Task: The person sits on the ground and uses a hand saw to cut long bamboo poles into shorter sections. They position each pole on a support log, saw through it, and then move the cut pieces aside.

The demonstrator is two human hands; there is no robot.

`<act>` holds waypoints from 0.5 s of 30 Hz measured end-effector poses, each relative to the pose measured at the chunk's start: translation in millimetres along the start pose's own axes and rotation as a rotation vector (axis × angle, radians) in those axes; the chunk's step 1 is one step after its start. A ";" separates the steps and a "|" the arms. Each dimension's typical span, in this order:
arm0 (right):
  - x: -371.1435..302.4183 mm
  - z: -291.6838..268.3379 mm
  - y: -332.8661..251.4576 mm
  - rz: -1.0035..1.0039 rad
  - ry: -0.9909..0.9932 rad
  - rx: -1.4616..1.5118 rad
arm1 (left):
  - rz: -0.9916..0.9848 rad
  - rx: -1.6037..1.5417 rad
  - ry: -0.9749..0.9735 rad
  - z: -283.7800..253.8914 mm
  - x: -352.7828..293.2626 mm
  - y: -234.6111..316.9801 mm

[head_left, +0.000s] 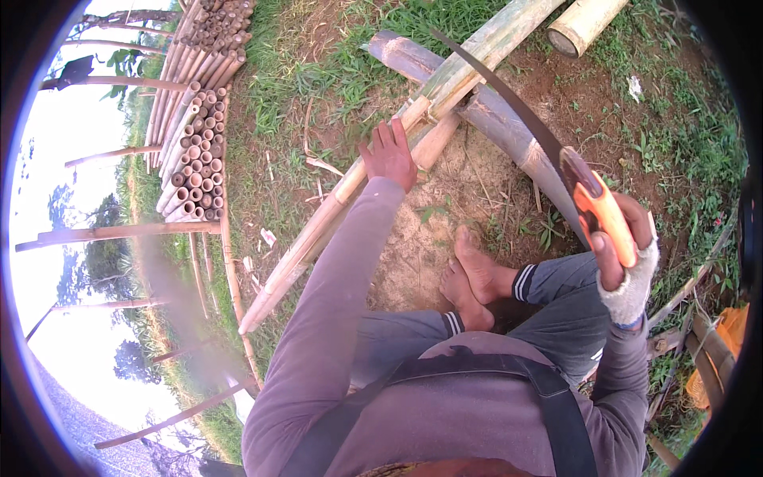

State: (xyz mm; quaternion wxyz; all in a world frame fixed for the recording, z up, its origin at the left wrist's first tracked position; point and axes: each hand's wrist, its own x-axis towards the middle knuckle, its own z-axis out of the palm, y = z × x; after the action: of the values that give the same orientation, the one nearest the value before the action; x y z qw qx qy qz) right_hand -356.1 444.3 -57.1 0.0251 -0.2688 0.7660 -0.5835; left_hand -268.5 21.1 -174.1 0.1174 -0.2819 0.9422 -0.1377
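Note:
My left hand (391, 156) lies over a long bamboo pole (318, 215), fingers bent across it close to its upper end. My right hand (624, 246), in a pale fingerless glove, is closed round the orange handle of a hand saw (509, 94). Its long curved blade points up and to the left, across thick bamboo pieces. The pole's upper end meets a greenish bamboo length (485, 52). Beneath these a thick greyish bamboo log (517, 135) runs crosswise on the ground. Whether the blade touches any bamboo I cannot tell.
My bare feet (473, 278) are on the dirt below the log. A cut bamboo piece (584, 28) lies at the upper right. Stacked bamboo lengths (195, 159) fill a rack at the left. An orange item (723, 342) and sticks lie at the right edge.

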 end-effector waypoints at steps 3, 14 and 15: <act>12.7 62.0 28.5 -0.058 -0.064 0.162 | -0.008 0.051 0.013 1.4 2.3 0.3; 29.4 99.3 47.3 -0.042 -0.148 0.127 | 0.005 -0.043 0.065 7.2 -2.4 -0.5; 30.0 98.5 49.7 -0.061 -0.151 0.113 | 0.005 -0.050 0.054 5.8 -2.5 0.5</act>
State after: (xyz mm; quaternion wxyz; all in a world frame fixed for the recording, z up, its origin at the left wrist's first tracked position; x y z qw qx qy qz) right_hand -366.1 353.0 -125.2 0.0799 -0.3335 0.7192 -0.6043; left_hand -265.0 21.8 -179.3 0.0850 -0.2784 0.9490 -0.1214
